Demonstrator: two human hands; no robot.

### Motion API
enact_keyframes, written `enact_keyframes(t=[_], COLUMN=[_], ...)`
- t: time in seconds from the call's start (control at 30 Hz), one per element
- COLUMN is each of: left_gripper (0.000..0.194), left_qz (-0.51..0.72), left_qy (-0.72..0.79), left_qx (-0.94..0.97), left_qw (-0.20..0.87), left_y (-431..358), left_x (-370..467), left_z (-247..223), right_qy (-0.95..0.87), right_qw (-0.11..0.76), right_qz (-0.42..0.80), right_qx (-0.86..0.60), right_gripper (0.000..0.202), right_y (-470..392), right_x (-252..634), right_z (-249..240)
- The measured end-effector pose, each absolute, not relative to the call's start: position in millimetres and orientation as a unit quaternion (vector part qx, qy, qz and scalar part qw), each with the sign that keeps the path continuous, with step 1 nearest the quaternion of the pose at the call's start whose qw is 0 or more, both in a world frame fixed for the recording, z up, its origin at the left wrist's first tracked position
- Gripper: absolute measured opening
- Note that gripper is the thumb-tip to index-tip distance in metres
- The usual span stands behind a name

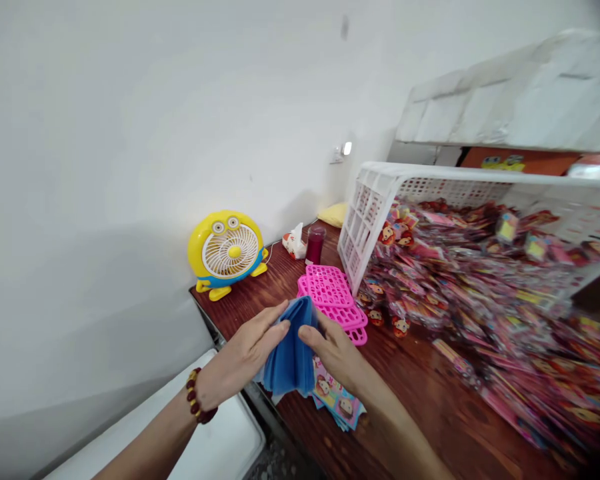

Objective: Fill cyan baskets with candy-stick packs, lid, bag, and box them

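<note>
Between my two hands is a stack of thin blue sheets or bags, bent into a fold down its middle, above the table's near left edge. My left hand (253,350) grips the left side of the blue stack (291,357), thumb on its face. The right side is held by my right hand (333,347), its thumb pressed near the top of the fold. Just below and right of the stack, printed cartoon cards (341,402) lie on the brown table (395,393). Pink perforated plastic baskets or trays (330,290) are right behind my hands.
A white crate (363,220) lies tipped at the right, with many wrapped pink items (460,267) spilling out. A yellow fan (233,250) stands at the back left. Near the wall are a tissue pack (294,244) and a cup of dark red liquid (315,245).
</note>
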State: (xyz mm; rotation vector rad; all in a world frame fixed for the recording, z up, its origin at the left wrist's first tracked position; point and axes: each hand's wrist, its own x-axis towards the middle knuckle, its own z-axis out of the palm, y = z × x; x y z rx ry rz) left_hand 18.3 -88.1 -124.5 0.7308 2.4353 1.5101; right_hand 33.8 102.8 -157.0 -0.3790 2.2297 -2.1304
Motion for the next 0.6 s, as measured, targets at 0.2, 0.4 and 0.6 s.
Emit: enact_keyframes(t=[0.2, 0.4, 0.6], left_gripper=[0.061, 0.059, 0.047], left_qz=[0.497, 0.430, 0.155], left_qy=[0.827, 0.856, 0.923], left_qx=[0.248, 0.283, 0.351], left_qw=[0.091, 0.057, 0.005], left_y=[-87, -88, -102], left_x=[18, 14, 2], left_z=[-129, -130, -109], right_qy=[0.726, 0.764, 0.806], right_qw=[0.014, 0.007, -0.008], right_qz=[-0.675, -0.637, -0.570], right_qx=[-0.131, -0.107, -0.160], right_gripper=[0.042, 0.022, 0.014], right_y=[99, 102, 114], right_x=[36, 35, 14], right_z=[-153, -153, -137])
